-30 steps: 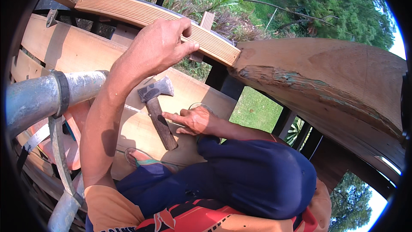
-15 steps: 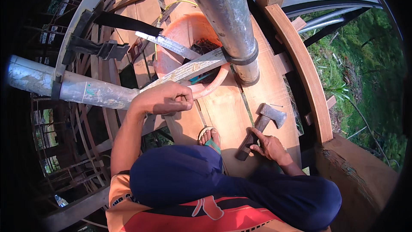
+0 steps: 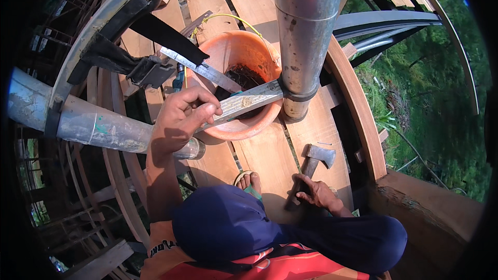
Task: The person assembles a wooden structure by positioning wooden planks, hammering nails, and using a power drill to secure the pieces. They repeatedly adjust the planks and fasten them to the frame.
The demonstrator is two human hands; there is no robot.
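Observation:
My left hand point(image 3: 182, 113) is raised beside the orange bucket point(image 3: 223, 137), thumb and fingertips drawn together. Anything pinched between them is too small to make out. Down on the planks lies a hatchet point(image 3: 311, 165), its steel head pointing away from me. My right hand point(image 3: 320, 196) is on its wooden handle, the index finger across it and the thumb against it. A thin nail point(image 3: 325, 143) rests just beyond the hatchet head. Inside the bucket is a dark heap, and a metal ruler point(image 3: 220, 78) leans into it.
A thick metal pipe point(image 3: 306, 36) stands right of the bucket; another pipe point(image 3: 104, 127) extends left. A pale flat bar point(image 3: 249, 101) crosses the bucket's front. Black straps point(image 3: 166, 36) hang at the left. A curved wooden beam point(image 3: 358, 109) edges the platform, with grass point(image 3: 386, 93) below.
The view has shifted, so the bucket and hatchet appear lower. My left hand has lifted and turned, bringing its thumb into view. My right hand stays at the hatchet handle.

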